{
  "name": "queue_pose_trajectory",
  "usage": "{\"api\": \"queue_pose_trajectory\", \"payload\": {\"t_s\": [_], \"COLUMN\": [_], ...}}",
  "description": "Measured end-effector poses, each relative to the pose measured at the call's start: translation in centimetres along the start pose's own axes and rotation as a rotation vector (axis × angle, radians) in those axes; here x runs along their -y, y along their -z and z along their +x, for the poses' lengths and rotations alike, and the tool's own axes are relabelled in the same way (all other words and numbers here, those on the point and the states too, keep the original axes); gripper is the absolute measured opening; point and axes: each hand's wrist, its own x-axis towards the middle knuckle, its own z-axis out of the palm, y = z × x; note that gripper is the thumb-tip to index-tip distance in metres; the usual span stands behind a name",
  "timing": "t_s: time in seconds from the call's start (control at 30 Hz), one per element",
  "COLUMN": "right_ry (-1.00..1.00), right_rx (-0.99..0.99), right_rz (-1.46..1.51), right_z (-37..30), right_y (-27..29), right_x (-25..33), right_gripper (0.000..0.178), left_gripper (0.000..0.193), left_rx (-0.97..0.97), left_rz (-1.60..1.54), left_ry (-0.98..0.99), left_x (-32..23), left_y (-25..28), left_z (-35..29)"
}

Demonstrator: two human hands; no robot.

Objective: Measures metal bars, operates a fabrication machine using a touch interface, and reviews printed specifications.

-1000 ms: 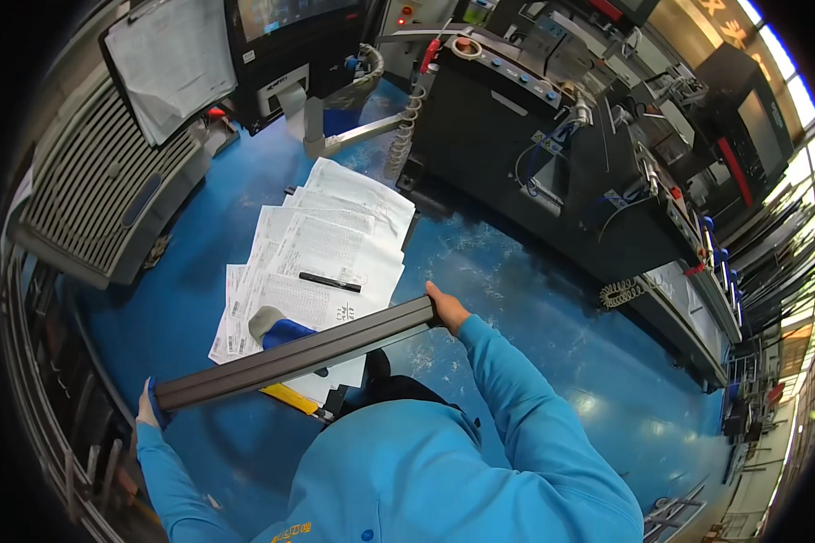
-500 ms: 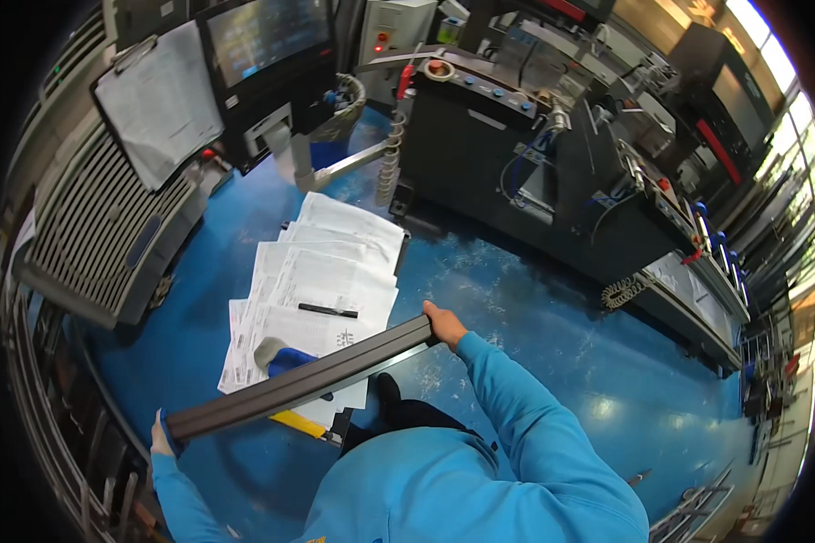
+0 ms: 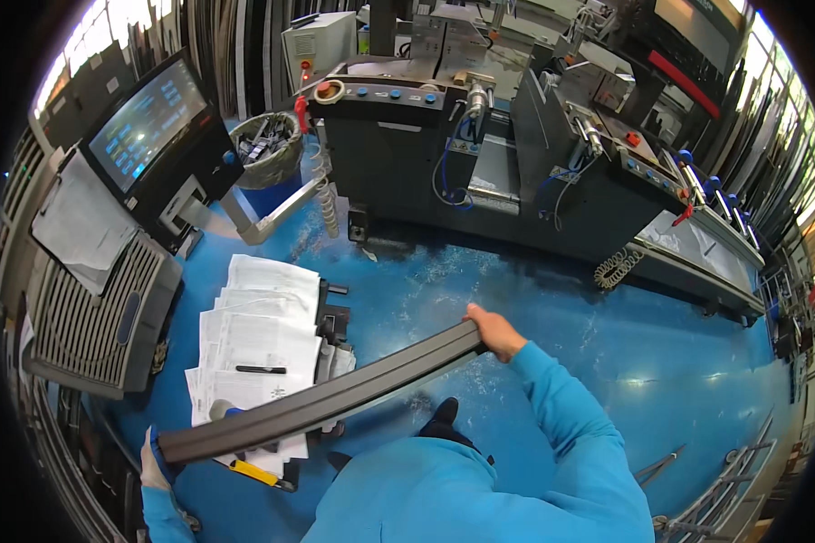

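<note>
A long dark grey-brown profile bar [image 3: 326, 395] with grooves along its length slants across in front of my body. My left hand [image 3: 154, 460], with blue glove material showing at its edge, grips the lower left end. At the higher right end, the bare fingers of my right hand [image 3: 495, 333] wrap round the bar. Below the bar's middle lies a stack of overlapping printed sheets [image 3: 263, 335] on a low stand. A black marker-like stick [image 3: 261, 369] rests on the paper. A blue and grey item, partly hidden, sits against the bar's far side.
A dark machine [image 3: 389, 154] with blue buttons and hoses spans the far side. Far left are a screen [image 3: 149, 122] on an arm, a clipboard with papers [image 3: 86, 222] and a slatted grey cabinet [image 3: 100, 317]. A bin [image 3: 267, 163] holds offcuts. A yellow-handled tool [image 3: 254, 472] lies by the stand.
My view has swung to the right and up toward the machine. Both hands still hold the bar, which now covers more of the blue and grey item.
</note>
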Motion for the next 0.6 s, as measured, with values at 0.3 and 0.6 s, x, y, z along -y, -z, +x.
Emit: {"api": "queue_pose_trajectory", "payload": {"t_s": [0.3, 0.6], "right_ry": [0.124, 0.293], "right_rx": [-0.228, -0.457], "right_rz": [0.214, 0.343], "right_z": [2.1, 10.1], "right_y": [27.6, 48.8], "right_x": [9.8, 20.7], "right_gripper": [0.057, 0.059], "left_gripper": [0.042, 0.072], "left_rx": [0.198, 0.293], "left_rz": [0.454, 0.311], "left_ry": [-0.57, -0.151], "left_x": [-11.3, -26.5], "left_y": [-35.4, -68.2], "left_z": [-4.0, 7.8]}}
